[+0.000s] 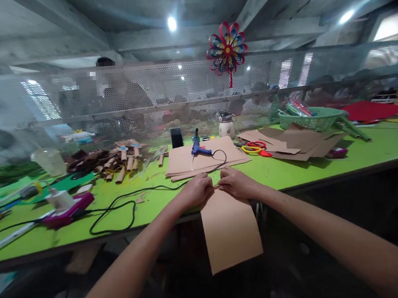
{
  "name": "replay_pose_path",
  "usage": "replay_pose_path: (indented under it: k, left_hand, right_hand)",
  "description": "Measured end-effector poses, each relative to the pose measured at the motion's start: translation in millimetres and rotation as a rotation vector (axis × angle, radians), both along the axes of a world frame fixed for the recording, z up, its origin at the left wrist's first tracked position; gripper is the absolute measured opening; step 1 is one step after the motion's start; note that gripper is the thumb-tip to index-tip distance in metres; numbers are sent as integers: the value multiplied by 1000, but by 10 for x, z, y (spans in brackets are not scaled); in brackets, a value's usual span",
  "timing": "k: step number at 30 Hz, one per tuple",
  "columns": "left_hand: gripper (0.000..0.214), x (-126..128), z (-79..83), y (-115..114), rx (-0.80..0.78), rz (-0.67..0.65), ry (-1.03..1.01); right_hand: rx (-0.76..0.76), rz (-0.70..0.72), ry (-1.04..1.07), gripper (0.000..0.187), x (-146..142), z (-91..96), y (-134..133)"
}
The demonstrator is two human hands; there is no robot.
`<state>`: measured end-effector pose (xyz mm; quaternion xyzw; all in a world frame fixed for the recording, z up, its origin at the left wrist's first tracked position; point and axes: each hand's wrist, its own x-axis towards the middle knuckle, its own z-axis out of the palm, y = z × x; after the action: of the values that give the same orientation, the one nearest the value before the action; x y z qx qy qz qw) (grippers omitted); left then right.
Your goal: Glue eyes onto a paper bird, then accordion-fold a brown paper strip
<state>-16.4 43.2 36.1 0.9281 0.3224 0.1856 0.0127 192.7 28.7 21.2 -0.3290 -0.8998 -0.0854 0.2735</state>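
Note:
A brown sheet of kraft paper (231,230) hangs down over the front edge of the green table, its top edge pinched and slightly rolled between my two hands. My left hand (199,188) is closed on the left part of that edge. Close beside it, my right hand (237,182) grips the right part, fingers bent. Just beyond my hands lies a stack of brown paper sheets (179,161), with a blue glue gun (201,149) resting on top. The glue gun's black cord runs to the left across the table.
Red- and yellow-handled scissors (258,149) lie right of the stack by loose brown paper (297,142). A green basket (311,120) stands farther right. At left are a purple power strip (69,210), the black cord (112,202) and several paper rolls (120,166). A perforated screen (181,86) backs the table.

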Motion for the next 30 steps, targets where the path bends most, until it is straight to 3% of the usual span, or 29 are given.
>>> replay_pose_path:
  k: [11,19,30]
  left_hand:
    - [12,23,49,26,-102,10,11]
    - [14,-33,134,-3,-110,-6,70]
    - [21,-255,237,-75,-96,-13,163]
  right_hand:
    - [-69,103,1,17,-68,-39,117]
    - [-218,-7,18,8,137,6,34]
    - [-260,2,-72,9,228,44,83]
